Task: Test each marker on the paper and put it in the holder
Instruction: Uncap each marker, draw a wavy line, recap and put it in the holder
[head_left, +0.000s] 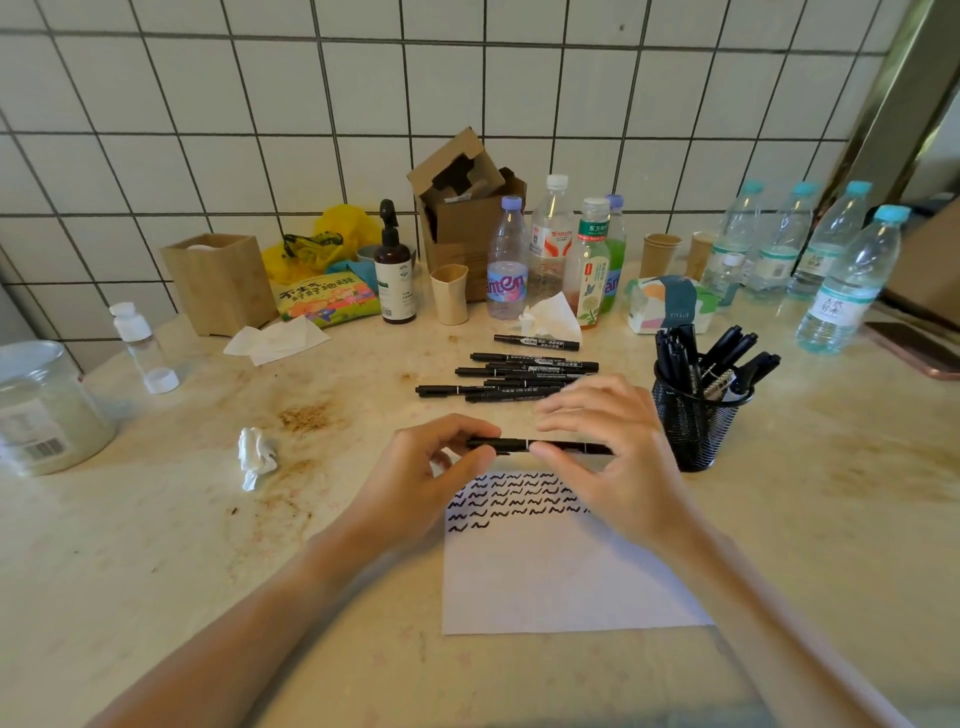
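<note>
A black marker (511, 445) lies level above the far edge of the white paper (561, 577), held at both ends. My left hand (426, 473) pinches its left end between thumb and fingers. My right hand (618, 457) pinches its right part, fingers spread above it. The paper carries several rows of black squiggles at its top. Beyond the hands lies a pile of several black markers (519, 376) on the counter. A black mesh holder (693, 423) to the right of my right hand stands upright with several markers in it.
A crumpled tissue (255, 454) lies left of my left hand. Bottles, paper cups, a cardboard box (462, 208), a wooden box (218, 280) and a tissue pack (667, 306) line the tiled wall. A clear jar (47, 410) stands at far left, a phone (914, 348) at far right.
</note>
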